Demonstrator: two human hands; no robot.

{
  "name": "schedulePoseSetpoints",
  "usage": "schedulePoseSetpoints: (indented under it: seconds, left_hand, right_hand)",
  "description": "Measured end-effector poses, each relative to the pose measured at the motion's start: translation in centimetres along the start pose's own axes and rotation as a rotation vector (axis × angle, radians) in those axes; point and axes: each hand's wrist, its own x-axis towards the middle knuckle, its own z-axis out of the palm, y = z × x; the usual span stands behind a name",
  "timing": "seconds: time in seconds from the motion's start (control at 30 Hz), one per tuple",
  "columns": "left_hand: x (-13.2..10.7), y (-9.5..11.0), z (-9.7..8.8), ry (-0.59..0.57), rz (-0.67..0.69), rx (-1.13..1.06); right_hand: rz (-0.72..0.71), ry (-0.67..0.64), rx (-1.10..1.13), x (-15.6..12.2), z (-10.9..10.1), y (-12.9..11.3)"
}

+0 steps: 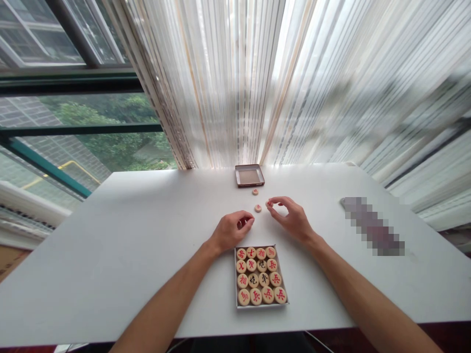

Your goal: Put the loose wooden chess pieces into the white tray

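Note:
A shallow box (pixel 236 279) near the table's front edge holds several round wooden chess pieces with red and black characters. Just beyond it, my left hand (pixel 231 229) is curled on a piece with a red mark showing between its fingers. My right hand (pixel 290 218) pinches a piece (pixel 269 203) at its fingertips. Two loose pieces lie on the table: one (pixel 258 208) between my hands, another (pixel 255 191) a little farther away.
The box lid (pixel 249 175) lies upturned at the far edge of the white table (pixel 128 235). A blurred-out object (pixel 373 225) lies at the right. Striped curtains and a window stand behind the table.

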Motion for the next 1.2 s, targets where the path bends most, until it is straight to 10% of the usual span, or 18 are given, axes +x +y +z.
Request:
schedulePoseSetpoints:
  seconds: [0.33,1.2]
  left_hand:
    - [-0.1,0.4,0.9,-0.006,-0.165,-0.481]
    - [-0.3,0.0,0.6,-0.025,-0.141,-0.462]
  right_hand:
    - [-0.110,-0.125,0.184,-1.7,1.8,-3.8]
    - [0.139,-0.229,0.338,-1.9,1.7,-3.8]
